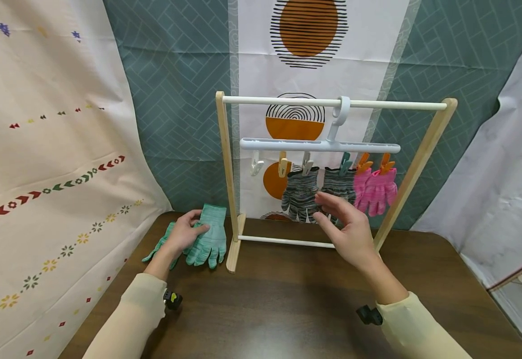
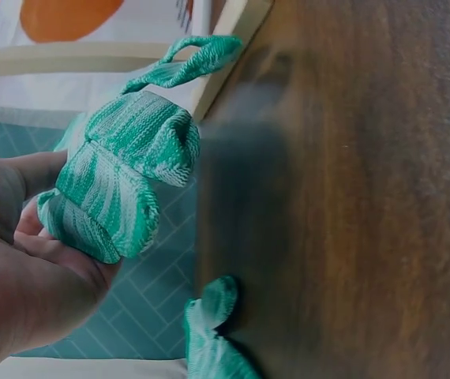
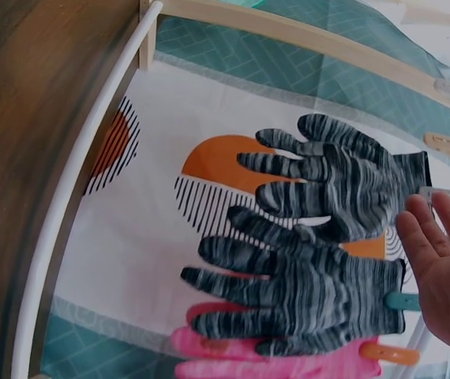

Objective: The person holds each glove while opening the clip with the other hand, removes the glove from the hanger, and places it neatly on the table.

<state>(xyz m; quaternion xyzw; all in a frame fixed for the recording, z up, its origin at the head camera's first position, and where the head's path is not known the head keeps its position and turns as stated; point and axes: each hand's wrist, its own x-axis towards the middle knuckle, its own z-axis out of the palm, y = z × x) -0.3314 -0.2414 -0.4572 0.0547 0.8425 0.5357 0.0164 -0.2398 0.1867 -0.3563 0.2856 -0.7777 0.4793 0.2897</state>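
Note:
My left hand [image 1: 192, 228] grips a green knit glove [image 1: 209, 238] at its cuff, on the table left of the rack; in the left wrist view the bunched green glove [image 2: 118, 185] sits in my hand [image 2: 28, 260]. A second green glove [image 1: 156, 248] lies beneath it. My right hand [image 1: 335, 217] hovers open, fingers relaxed, just in front of two grey striped gloves [image 1: 300, 193] clipped to a white hanger [image 1: 319, 145]. The right wrist view shows those grey gloves [image 3: 320, 237] beside my open hand [image 3: 446, 253]. Two pink gloves [image 1: 375, 191] hang further right.
A wooden rack [image 1: 226, 179] with a white top rail [image 1: 288, 101] stands at the back of the dark brown table [image 1: 265, 299]. Two empty clips [image 1: 256, 164] hang at the hanger's left end. Patterned cloths hang behind and to the left.

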